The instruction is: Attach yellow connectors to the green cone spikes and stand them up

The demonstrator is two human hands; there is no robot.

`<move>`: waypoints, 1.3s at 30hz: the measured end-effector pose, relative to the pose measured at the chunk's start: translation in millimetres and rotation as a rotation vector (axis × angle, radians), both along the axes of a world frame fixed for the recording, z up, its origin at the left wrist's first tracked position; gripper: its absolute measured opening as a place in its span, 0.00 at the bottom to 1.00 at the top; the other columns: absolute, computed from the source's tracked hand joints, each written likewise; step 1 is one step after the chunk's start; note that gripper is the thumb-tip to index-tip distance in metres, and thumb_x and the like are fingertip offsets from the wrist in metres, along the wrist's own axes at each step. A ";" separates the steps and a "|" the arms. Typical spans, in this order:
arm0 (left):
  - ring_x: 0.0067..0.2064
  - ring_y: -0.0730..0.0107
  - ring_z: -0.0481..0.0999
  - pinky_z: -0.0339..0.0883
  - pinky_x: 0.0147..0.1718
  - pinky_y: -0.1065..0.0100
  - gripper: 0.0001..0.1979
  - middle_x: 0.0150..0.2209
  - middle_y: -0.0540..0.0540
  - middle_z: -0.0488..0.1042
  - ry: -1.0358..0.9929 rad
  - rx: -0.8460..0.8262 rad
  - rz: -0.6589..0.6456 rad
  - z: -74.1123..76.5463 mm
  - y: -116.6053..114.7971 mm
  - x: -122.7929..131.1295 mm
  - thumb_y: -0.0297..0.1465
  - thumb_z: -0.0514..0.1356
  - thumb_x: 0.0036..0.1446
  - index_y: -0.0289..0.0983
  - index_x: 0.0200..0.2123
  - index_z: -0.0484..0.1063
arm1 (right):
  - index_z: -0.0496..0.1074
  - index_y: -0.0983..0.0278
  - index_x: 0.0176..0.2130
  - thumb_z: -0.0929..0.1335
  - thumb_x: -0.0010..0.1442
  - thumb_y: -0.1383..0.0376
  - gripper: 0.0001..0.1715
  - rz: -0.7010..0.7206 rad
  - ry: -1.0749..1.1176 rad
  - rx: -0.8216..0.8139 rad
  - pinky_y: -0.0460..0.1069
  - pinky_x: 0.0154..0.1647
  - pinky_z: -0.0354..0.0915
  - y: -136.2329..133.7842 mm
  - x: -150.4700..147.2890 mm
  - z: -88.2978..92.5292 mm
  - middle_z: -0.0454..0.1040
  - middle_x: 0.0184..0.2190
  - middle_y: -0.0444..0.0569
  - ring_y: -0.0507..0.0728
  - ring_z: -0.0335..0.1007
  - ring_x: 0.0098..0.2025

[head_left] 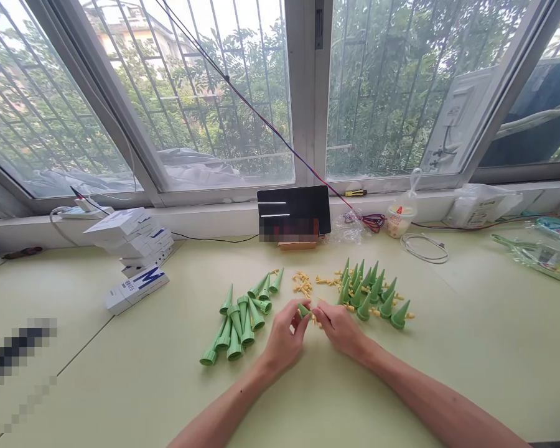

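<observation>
- Left hand: one green cone gripped, in front of black screen.
- Right hand: fingertips set by cone's base; whether anything is gripped cannot be told.
- Yellow pieces: scattered just before screen.
- Lying cones: piled front-left of screen.
- Upright cones: grouped front-right of screen.
- White boxes: stacked left of screen.

On the table, some cones lie left and other cones stand right. Pegs lie between, before the screen.
</observation>
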State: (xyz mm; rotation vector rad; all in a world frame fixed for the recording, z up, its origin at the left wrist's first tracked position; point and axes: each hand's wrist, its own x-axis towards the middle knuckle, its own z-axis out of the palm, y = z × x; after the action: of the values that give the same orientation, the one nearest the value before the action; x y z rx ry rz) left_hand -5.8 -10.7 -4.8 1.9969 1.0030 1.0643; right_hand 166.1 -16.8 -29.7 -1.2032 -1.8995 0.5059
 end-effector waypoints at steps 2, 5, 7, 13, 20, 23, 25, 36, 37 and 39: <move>0.29 0.74 0.68 0.67 0.32 0.70 0.12 0.40 0.45 0.75 0.010 0.022 0.008 -1.1 -0.3 0.0 0.34 0.54 0.65 0.38 0.49 0.69 | 0.56 0.61 0.26 0.53 0.72 0.55 0.24 0.006 0.007 -0.001 0.46 0.25 0.50 0.1 -0.3 0.6 0.59 0.20 0.40 0.51 0.52 0.21; 0.28 0.75 0.67 0.66 0.31 0.71 0.11 0.37 0.46 0.74 0.019 0.050 0.032 -2.7 -1.0 0.7 0.33 0.54 0.65 0.37 0.48 0.69 | 0.58 0.61 0.27 0.54 0.72 0.57 0.23 0.017 0.014 -0.010 0.46 0.26 0.50 -1.0 -0.4 2.4 0.60 0.21 0.41 0.51 0.53 0.22; 0.26 0.75 0.65 0.63 0.29 0.72 0.11 0.34 0.47 0.73 0.026 0.055 0.055 -3.2 -1.6 1.5 0.33 0.54 0.64 0.37 0.48 0.69 | 0.60 0.61 0.29 0.55 0.72 0.58 0.21 0.029 0.026 -0.020 0.46 0.27 0.52 -2.6 -0.5 4.6 0.62 0.22 0.41 0.51 0.55 0.23; 0.23 0.76 0.59 0.56 0.25 0.73 0.13 0.26 0.53 0.67 0.007 -0.013 0.109 -1.3 -2.3 2.6 0.34 0.54 0.63 0.37 0.49 0.68 | 0.67 0.62 0.41 0.59 0.71 0.58 0.13 0.032 0.095 -0.010 0.46 0.28 0.57 -6.9 -2.8 10.0 0.66 0.26 0.42 0.51 0.58 0.25; 0.22 0.77 0.58 0.54 0.24 0.73 0.14 0.27 0.53 0.66 -0.027 -0.084 0.119 0.4 -2.0 2.5 0.35 0.55 0.63 0.38 0.50 0.66 | 0.67 0.63 0.48 0.63 0.68 0.61 0.11 0.048 0.142 0.019 0.47 0.29 0.63 -6.7 -3.7 5.5 0.73 0.36 0.49 0.52 0.66 0.28; 0.22 0.77 0.57 0.53 0.24 0.73 0.14 0.26 0.54 0.65 -0.021 -0.082 0.115 0.6 -1.7 2.5 0.34 0.55 0.62 0.38 0.50 0.66 | 0.67 0.64 0.47 0.63 0.68 0.63 0.10 0.054 0.127 0.032 0.47 0.29 0.63 -5.0 -1.8 3.7 0.73 0.33 0.48 0.52 0.66 0.29; 0.22 0.77 0.57 0.53 0.24 0.73 0.13 0.26 0.55 0.64 -0.021 -0.075 0.110 0.9 -1.5 2.4 0.34 0.55 0.62 0.38 0.49 0.66 | 0.68 0.64 0.45 0.63 0.68 0.63 0.09 0.051 0.117 0.042 0.47 0.29 0.63 -3.8 -0.9 2.8 0.72 0.32 0.48 0.53 0.66 0.29; 0.23 0.79 0.59 0.56 0.24 0.73 0.12 0.33 0.50 0.72 0.006 -0.036 0.063 -1.2 0.5 -0.1 0.32 0.55 0.62 0.38 0.49 0.67 | 0.67 0.63 0.35 0.62 0.69 0.59 0.13 0.047 0.083 0.027 0.46 0.28 0.56 -2.1 -0.7 1.5 0.66 0.25 0.42 0.51 0.56 0.24; 0.23 0.79 0.59 0.56 0.24 0.73 0.12 0.34 0.50 0.72 0.017 -0.028 0.062 -1.5 0.6 -0.5 0.31 0.55 0.62 0.38 0.49 0.67 | 0.66 0.63 0.34 0.61 0.69 0.59 0.14 0.046 0.078 0.027 0.46 0.27 0.55 -2.1 -0.5 1.9 0.64 0.24 0.42 0.51 0.55 0.24; 0.23 0.78 0.60 0.57 0.23 0.73 0.13 0.34 0.50 0.73 0.040 -0.009 0.062 -1.5 0.7 -1.2 0.31 0.56 0.61 0.38 0.49 0.67 | 0.64 0.63 0.31 0.61 0.69 0.58 0.16 0.046 0.069 0.025 0.46 0.27 0.54 -1.9 -0.3 2.4 0.62 0.23 0.41 0.50 0.53 0.24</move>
State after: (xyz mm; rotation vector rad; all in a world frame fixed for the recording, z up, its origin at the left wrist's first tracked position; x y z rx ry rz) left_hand -7.0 -10.1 -6.3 1.9981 1.0952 1.0544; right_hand 165.8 -18.7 -27.4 -1.1145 -1.8730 0.5397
